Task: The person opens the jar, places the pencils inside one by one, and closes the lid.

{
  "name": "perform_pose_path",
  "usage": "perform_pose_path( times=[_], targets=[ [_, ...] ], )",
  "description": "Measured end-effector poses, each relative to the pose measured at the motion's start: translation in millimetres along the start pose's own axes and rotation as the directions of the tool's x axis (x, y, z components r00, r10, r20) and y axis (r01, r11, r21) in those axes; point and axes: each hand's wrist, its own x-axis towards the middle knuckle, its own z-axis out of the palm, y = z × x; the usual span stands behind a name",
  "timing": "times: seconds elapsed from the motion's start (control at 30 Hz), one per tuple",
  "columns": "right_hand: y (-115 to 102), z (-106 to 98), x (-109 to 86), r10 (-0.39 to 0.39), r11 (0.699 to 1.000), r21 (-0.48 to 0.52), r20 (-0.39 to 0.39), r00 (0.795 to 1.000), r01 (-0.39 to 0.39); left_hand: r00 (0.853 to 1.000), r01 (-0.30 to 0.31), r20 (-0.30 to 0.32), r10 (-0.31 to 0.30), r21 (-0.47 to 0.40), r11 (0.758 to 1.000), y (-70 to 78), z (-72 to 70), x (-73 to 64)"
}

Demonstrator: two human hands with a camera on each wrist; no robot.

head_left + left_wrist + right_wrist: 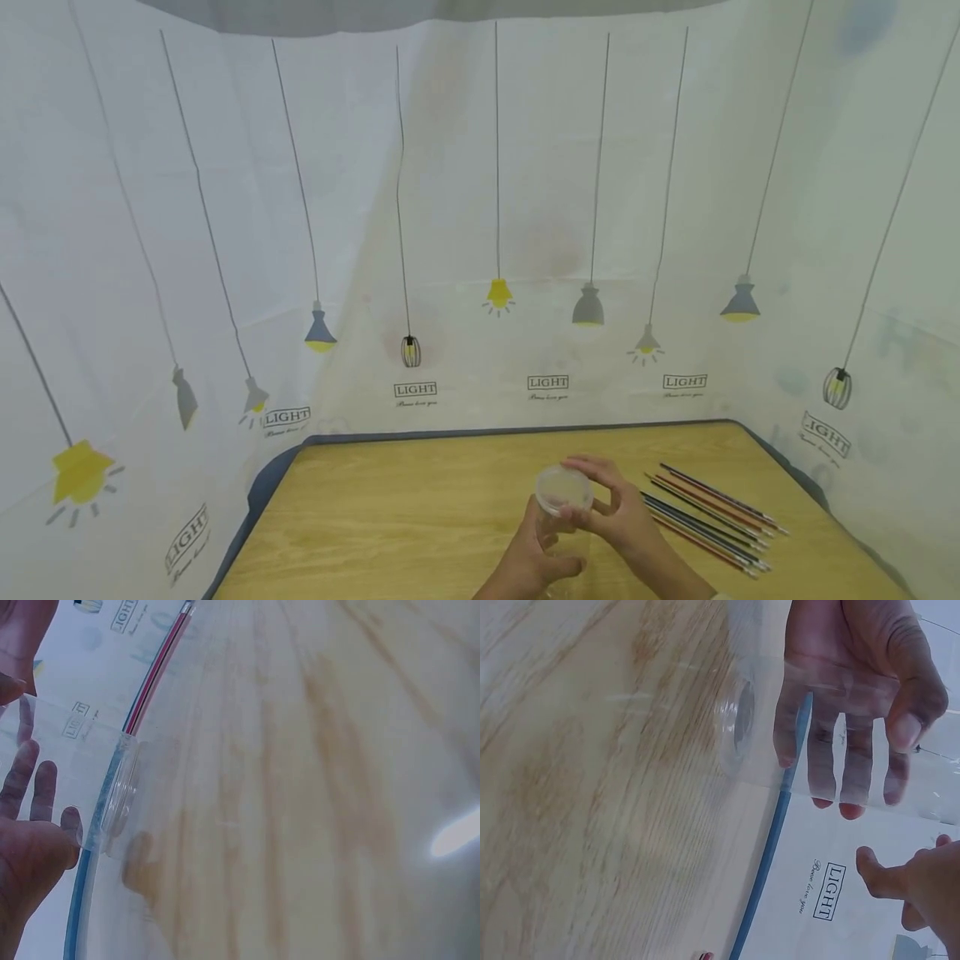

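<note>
A clear plastic jar (765, 727) is held upright in front of me, its round translucent lid (558, 485) on top. My left hand (527, 557) grips the jar's body from the left. In the right wrist view the fingers of that left hand (844, 690) show through the clear wall, with the thumb on the near side. At the top, my right hand (622, 512) holds the lid by its rim, thumb nearer me and fingers at the far side. The jar's ridged base (120, 795) appears in the left wrist view.
Several pencils (708, 500) lie side by side on the wooden table (390, 508), to the right of my hands. White cloth (465, 183) printed with hanging lamps surrounds the table at the back and both sides. A blue edge (525, 432) runs along the table's back.
</note>
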Motion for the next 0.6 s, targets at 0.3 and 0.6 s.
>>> perform_pose_path(
  times=[0.3,0.6],
  targets=[
    [-4.5,1.0,2.0,-0.006,1.0,-0.008,-0.012,1.0,0.006,1.0,0.024,-0.008,-0.024,-0.021,0.999,1.2,1.1,-0.5],
    [-12.5,0.0,3.2,0.002,1.0,-0.01,-0.035,0.999,-0.002,0.999,0.043,-0.028,-0.044,-0.013,0.999,1.5,1.3,-0.2]
  ],
)
